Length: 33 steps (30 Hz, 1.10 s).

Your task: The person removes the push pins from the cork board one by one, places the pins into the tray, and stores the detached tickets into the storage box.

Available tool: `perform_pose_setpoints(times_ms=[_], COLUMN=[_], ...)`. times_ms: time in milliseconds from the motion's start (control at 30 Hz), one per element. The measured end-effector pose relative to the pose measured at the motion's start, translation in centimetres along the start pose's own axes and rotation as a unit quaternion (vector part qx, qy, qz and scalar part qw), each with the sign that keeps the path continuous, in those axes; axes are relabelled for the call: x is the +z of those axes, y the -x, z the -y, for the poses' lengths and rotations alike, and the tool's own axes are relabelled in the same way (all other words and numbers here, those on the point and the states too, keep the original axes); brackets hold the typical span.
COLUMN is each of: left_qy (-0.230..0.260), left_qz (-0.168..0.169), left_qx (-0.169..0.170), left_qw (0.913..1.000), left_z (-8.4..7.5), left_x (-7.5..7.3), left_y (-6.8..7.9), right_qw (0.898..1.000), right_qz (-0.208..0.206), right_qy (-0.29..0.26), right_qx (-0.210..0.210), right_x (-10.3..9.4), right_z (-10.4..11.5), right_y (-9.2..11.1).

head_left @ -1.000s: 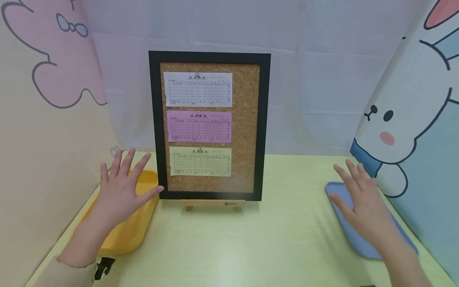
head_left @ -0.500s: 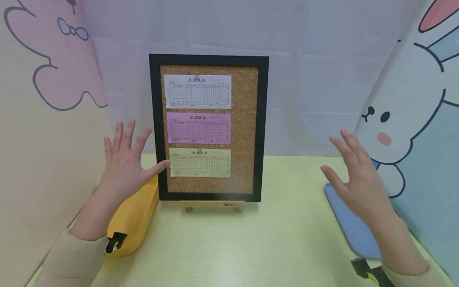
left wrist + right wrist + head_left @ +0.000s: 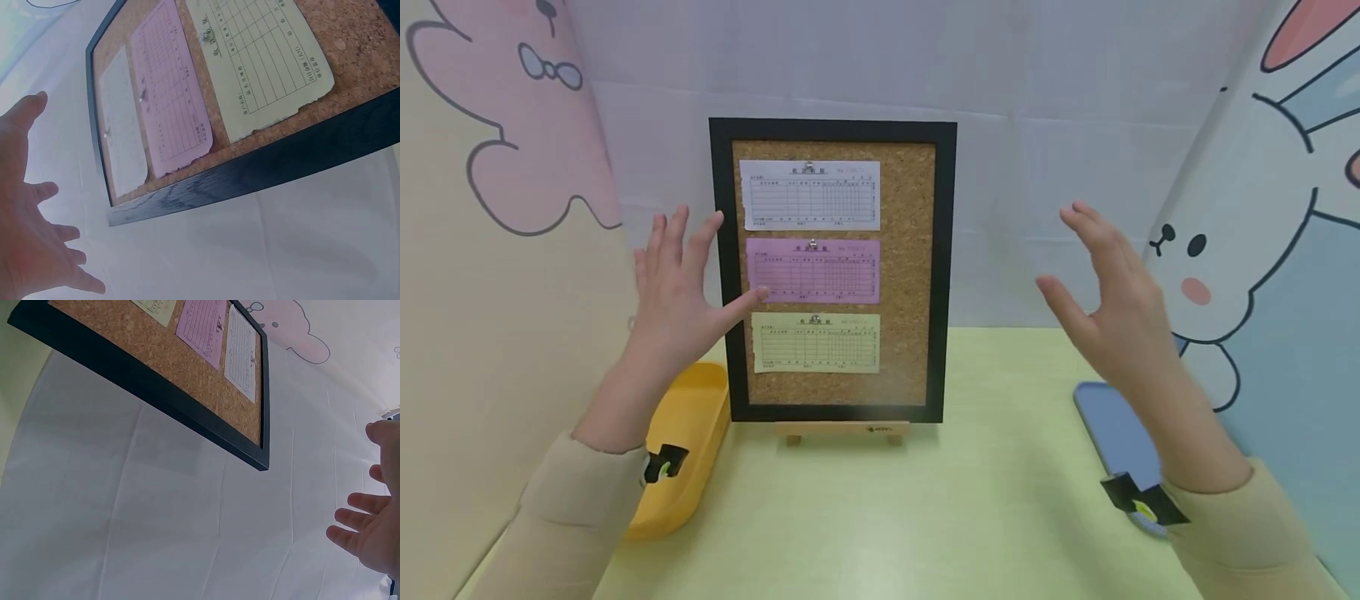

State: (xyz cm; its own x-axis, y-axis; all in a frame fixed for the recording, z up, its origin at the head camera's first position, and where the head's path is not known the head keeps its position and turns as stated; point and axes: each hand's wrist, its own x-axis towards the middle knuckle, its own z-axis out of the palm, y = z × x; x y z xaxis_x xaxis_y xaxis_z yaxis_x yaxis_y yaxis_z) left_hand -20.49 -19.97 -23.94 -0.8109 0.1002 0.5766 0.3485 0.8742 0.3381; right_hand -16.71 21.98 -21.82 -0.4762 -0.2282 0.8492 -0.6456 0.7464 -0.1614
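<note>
A black-framed cork board stands upright on a small wooden easel. Pinned to it, one above another, are a white form slip, a pink one and a yellow one, each with a pin at its top edge. My left hand is raised by the board's left side, fingers spread, its thumb overlapping the pink slip in the head view; the left wrist view shows that hand apart from the frame. Well to the right of the board, my right hand is lifted in the air, fingers extended, holding nothing.
A yellow tray lies on the pale table at the left, partly behind my left forearm. At the right is a blue tray, partly covered by my right sleeve. A white cloth hangs behind the board.
Both hands have risen from over the trays and moved inward, the left toward the board's left edge. The cork board and its slips stay in place while the head view shifts slightly.
</note>
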Motion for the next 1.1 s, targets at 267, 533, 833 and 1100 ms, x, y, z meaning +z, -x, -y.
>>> perform_pose_setpoints(times_ms=[267, 533, 833, 1100], left_qy=[0.043, 0.083, 0.143, 0.171], left_qz=[-0.018, -0.028, 0.0, 0.009], left_qx=[-0.005, -0.019, -0.076, -0.098], left_qw=[0.9989, 0.996, 0.9867, 0.9803], left_z=[-0.4, -0.4, -0.1, 0.4], left_x=[0.0, 0.6, 1.2, 2.1], left_y=[-2.4, -4.6, -6.7, -7.8], right_qw=[0.996, 0.992, 0.989, 0.988], right_qz=[-0.048, -0.063, -0.059, -0.058], right_qy=[-0.031, -0.068, -0.079, -0.106], right_qx=[-0.068, -0.089, -0.106, -0.098], right_x=[1.7, 4.1, 7.4, 10.4], right_z=[0.8, 1.8, 2.8, 3.5], right_y=[-3.5, -6.6, -9.3, -11.1])
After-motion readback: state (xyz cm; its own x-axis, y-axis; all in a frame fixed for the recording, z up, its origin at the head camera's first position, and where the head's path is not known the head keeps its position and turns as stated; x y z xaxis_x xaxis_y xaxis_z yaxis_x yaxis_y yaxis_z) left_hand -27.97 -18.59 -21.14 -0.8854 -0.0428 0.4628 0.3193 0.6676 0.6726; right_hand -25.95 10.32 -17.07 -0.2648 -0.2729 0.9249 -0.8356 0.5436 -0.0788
